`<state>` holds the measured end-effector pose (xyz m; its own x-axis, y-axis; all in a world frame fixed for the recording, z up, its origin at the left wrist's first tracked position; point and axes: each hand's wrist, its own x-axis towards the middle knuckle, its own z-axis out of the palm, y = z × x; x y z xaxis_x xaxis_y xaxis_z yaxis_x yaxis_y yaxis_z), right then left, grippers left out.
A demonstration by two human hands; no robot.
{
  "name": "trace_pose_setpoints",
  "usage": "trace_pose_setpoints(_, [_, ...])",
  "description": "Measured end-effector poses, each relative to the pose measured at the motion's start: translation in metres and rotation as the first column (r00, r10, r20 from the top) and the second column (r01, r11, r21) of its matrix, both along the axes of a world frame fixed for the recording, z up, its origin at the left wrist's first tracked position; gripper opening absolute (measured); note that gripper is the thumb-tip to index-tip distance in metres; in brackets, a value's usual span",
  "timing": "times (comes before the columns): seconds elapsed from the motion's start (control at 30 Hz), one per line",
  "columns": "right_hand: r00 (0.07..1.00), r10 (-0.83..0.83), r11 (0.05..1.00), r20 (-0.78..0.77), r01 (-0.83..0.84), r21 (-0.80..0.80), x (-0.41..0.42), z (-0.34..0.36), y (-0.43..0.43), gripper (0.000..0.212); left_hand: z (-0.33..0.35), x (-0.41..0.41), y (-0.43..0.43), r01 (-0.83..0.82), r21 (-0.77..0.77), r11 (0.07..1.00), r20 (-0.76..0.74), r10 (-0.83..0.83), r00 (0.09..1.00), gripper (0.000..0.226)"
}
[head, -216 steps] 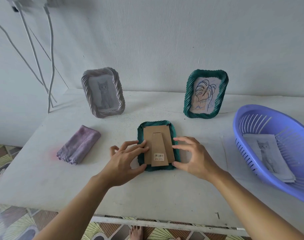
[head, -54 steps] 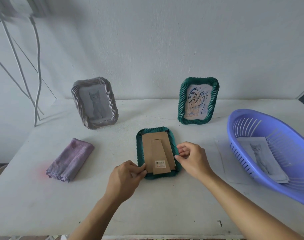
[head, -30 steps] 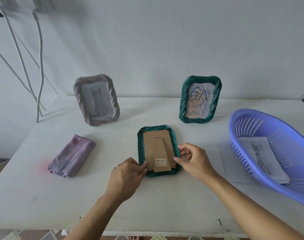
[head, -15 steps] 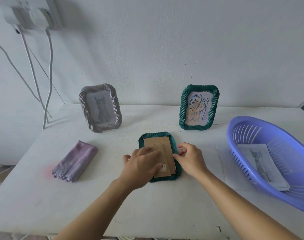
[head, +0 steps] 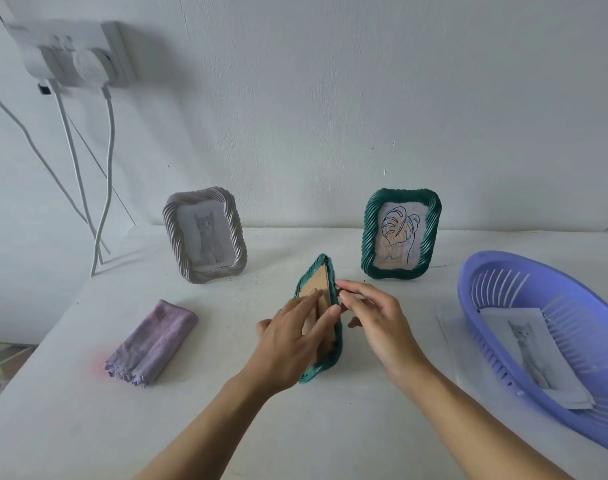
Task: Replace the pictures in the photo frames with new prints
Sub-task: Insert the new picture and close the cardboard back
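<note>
Near the middle of the desk point(head: 330, 427), the green frame point(head: 325, 367) stood tipped up on one long edge, its cardboard backing point(head: 318, 284) facing left. The left hand point(head: 295, 336) lay flat against that backing, fingers spread, apparently steadying the frame and bracing it upright. The right hand point(head: 375, 315) was at the frame's upper right edge, fingers curled and thumb and forefinger pinched close; whether they gripped the rim or a retaining tab could not be determined from this angle. The hold was judged to suit raising the frame or reaching its front.

Count: three frames in all. A second green frame point(head: 401, 233) with a leaf drawing and one grey frame point(head: 205, 235) with a cat picture stood upright along the desk's far edge. One purple basket point(head: 496, 341) at the right edge held at least one cat print point(head: 529, 344). One folded purple cloth point(head: 153, 342) lay toward the left edge.
</note>
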<state>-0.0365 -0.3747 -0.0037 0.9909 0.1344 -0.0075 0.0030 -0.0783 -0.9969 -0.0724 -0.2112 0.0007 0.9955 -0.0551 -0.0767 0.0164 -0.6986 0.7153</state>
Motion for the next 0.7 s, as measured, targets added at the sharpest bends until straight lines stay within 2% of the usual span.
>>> trace_pose_setpoints(0.13, [0.993,0.106,0.993,0.057,-0.109,0.039,-0.005,0.0,0.016,0.026,0.012,-0.001,0.015,-0.047,-0.063,0.997,0.05,0.051,0.997,0.06])
trace_pose_setpoints(0.27, [0.97,0.241,0.971,0.044,-0.24,-0.027,0.005,-0.011,0.03,0.031,0.01,0.001,0.04,-0.096,-0.175,0.98,0.075,0.11,0.991,0.051])
trace_pose_setpoints(0.37, [0.957,0.279,0.929,0.072,-0.251,-0.271,0.018,-0.032,0.034,0.035,-0.002,0.001,0.054,-0.186,-0.321,0.929,0.034,0.207,0.978,0.045])
trace_pose_setpoints(0.43, [0.961,0.262,0.875,0.093,-0.196,-0.443,0.025,-0.048,0.032,0.041,-0.012,-0.002,0.058,-0.245,-0.366,0.898,-0.017,0.257,0.966,0.037])
trace_pose_setpoints(0.53, [0.969,0.229,0.789,0.089,-0.131,-0.6,0.026,-0.062,0.023,0.046,-0.029,-0.012,0.057,-0.265,-0.293,0.919,-0.043,0.265,0.963,0.032])
trace_pose_setpoints(0.63, [0.967,0.232,0.776,0.105,-0.119,-0.619,0.021,-0.065,0.015,0.045,-0.045,-0.021,0.061,-0.243,-0.001,0.97,0.053,0.242,0.969,0.036])
trace_pose_setpoints(0.7, [0.958,0.266,0.772,0.105,-0.146,-0.619,0.019,-0.067,0.013,0.047,-0.052,-0.025,0.063,-0.251,0.114,0.961,0.109,0.239,0.965,0.038])
